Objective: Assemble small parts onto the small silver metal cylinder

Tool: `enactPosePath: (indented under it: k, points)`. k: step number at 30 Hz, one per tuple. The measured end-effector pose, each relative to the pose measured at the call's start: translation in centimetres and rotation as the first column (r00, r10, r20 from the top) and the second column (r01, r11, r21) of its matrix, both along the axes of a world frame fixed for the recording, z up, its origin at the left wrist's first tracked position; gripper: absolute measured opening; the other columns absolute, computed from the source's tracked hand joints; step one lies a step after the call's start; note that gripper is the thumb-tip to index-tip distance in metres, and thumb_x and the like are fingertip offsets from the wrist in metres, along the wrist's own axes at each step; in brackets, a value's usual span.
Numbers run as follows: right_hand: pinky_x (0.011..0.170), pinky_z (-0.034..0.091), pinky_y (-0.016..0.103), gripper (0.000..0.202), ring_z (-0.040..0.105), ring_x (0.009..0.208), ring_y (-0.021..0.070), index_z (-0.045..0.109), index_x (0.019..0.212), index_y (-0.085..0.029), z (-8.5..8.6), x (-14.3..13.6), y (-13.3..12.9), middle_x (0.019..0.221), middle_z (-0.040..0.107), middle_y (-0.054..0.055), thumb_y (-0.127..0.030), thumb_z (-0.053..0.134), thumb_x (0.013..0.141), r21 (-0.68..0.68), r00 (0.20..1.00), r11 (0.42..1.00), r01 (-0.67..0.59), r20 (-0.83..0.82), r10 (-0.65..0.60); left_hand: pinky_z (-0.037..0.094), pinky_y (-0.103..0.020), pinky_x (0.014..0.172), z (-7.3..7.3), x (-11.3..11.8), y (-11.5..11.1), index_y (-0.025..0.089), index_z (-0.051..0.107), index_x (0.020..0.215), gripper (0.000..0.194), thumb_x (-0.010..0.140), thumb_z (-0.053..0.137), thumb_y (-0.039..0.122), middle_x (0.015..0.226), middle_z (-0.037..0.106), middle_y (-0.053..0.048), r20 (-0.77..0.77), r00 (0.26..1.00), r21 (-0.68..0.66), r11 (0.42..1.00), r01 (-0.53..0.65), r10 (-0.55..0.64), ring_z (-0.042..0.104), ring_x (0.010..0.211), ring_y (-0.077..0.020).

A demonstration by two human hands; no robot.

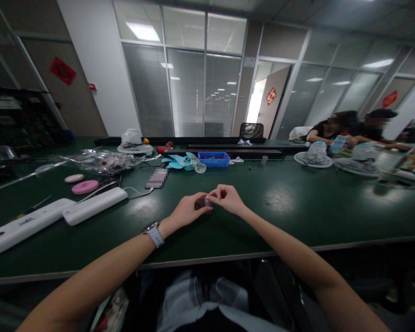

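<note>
Above the green table, my left hand (190, 208) curls its thumb and fingers around a small greyish cylinder (208, 201). A watch with a pale strap is on that wrist. My right hand (227, 198) is closed in a pinch at the top of the same cylinder. Whether a tiny part sits between those fingertips is too small to tell. Both hands meet near the table's middle, and the fingers cover much of the cylinder.
On the left lie white power strips (95, 206), pink round pieces (85, 186) and a phone (157, 178) on a cable. Farther back are blue fan blades (182, 161), a blue bin (213, 159) and another small cylinder (264, 160). People sit at the far right beside fan parts (313, 155).
</note>
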State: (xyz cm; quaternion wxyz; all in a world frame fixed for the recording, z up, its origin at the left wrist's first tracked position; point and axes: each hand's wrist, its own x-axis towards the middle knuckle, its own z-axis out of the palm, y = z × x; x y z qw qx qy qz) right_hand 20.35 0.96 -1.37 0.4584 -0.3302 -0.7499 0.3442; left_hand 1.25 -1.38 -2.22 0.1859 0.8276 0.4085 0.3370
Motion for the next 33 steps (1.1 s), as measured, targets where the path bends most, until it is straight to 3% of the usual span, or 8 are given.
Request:
enactPosePath:
  k: [7, 11, 14, 17, 19, 23, 28, 33]
  points:
    - [0.076, 0.055, 0.036, 0.04, 0.07, 0.085, 0.0221, 0.042, 0.056, -0.018, 0.2, 0.0, 0.4, 0.081, 0.071, 0.008, -0.041, 0.074, 0.067, -0.088, 0.982, 0.989, -0.121, -0.155, 0.107, 0.051, -0.029, 0.072, 0.3, 0.0, -0.2, 0.022, 0.059, 0.114, 0.043, 0.078, 0.063, 0.044, 0.091, 0.07, -0.004, -0.003, 1.0, 0.003, 1.0, 0.012, -0.012, 0.065, 0.075, -0.0172]
    - [0.08, 0.054, 0.038, 0.044, 0.069, 0.09, 0.0233, 0.039, 0.055, -0.019, 0.2, 1.3, 1.5, 0.083, 0.072, 0.009, -0.041, 0.076, 0.064, -0.093, 0.961, 0.996, 0.006, -0.276, -0.032, 0.051, -0.029, 0.073, 0.3, 0.1, -0.2, 0.021, 0.059, 0.114, 0.045, 0.077, 0.063, 0.046, 0.093, 0.07, -0.005, -0.012, 1.0, 0.005, 1.0, -0.006, 0.006, 0.065, 0.076, -0.0177]
    - [0.082, 0.053, 0.04, 0.043, 0.069, 0.091, 0.024, 0.042, 0.055, -0.019, -0.3, 3.0, 2.4, 0.08, 0.072, 0.009, -0.042, 0.078, 0.059, -0.167, 0.988, 0.986, -0.008, -0.154, -0.019, 0.051, -0.029, 0.073, 0.2, 0.1, -0.2, 0.021, 0.059, 0.113, 0.044, 0.077, 0.063, 0.047, 0.095, 0.07, -0.005, -0.01, 1.0, 0.007, 1.0, -0.011, 0.011, 0.066, 0.077, -0.018]
    - [0.083, 0.052, 0.041, 0.041, 0.069, 0.088, 0.0228, 0.049, 0.058, -0.015, -1.0, 4.2, 2.8, 0.076, 0.072, 0.008, -0.04, 0.081, 0.052, -0.357, 0.983, 0.922, -0.15, 0.046, 0.177, 0.051, -0.029, 0.073, 0.2, 0.1, -0.1, 0.021, 0.06, 0.112, 0.043, 0.077, 0.062, 0.046, 0.094, 0.07, -0.005, -0.021, 1.0, 0.013, 1.0, -0.02, 0.02, 0.066, 0.077, -0.0183]
    - [0.084, 0.051, 0.039, 0.039, 0.069, 0.087, 0.0212, 0.052, 0.06, -0.014, -1.2, 4.5, 2.8, 0.077, 0.072, 0.007, -0.037, 0.082, 0.051, -0.427, 0.963, 0.883, -0.194, 0.09, 0.256, 0.051, -0.029, 0.073, 0.2, 0.1, -0.1, 0.022, 0.06, 0.112, 0.043, 0.077, 0.063, 0.046, 0.094, 0.07, -0.005, -0.027, 0.999, 0.019, 1.0, -0.024, 0.024, 0.066, 0.078, -0.0183]
    - [0.077, 0.053, 0.032, 0.035, 0.069, 0.085, 0.0183, 0.056, 0.067, -0.013, -1.2, 4.4, 2.6, 0.081, 0.072, 0.007, -0.033, 0.081, 0.053, -0.403, 0.957, 0.893, -0.2, 0.116, 0.267, 0.051, -0.029, 0.072, 0.1, 0.0, -0.1, 0.023, 0.06, 0.112, 0.042, 0.077, 0.063, 0.045, 0.093, 0.07, -0.004, -0.028, 0.999, 0.023, 0.999, -0.027, 0.027, 0.065, 0.077, -0.0182]
    - [0.059, 0.049, 0.024, 0.035, 0.066, 0.067, 0.0123, 0.06, 0.074, -0.013, -1.4, 4.5, 2.8, 0.088, 0.073, 0.009, -0.033, 0.081, 0.056, -0.321, 0.942, 0.937, -0.14, 0.248, 0.226, 0.051, -0.029, 0.073, 0.2, 0.0, -0.1, 0.023, 0.06, 0.112, 0.041, 0.078, 0.063, 0.044, 0.097, 0.07, -0.004, -0.021, 1.0, 0.014, 1.0, -0.014, 0.014, 0.065, 0.078, -0.0183]
    - [0.071, 0.053, 0.031, 0.031, 0.069, 0.078, 0.018, 0.056, 0.067, -0.014, -1.9, 4.0, 2.7, 0.077, 0.072, 0.007, -0.032, 0.079, 0.058, -0.302, 0.974, 0.944, -0.133, 0.136, 0.18, 0.051, -0.03, 0.074, 0.3, 0.0, -0.2, 0.022, 0.06, 0.112, 0.042, 0.077, 0.063, 0.045, 0.095, 0.07, -0.004, -0.014, 1.0, 0.008, 1.0, -0.009, 0.009, 0.065, 0.078, -0.0181]
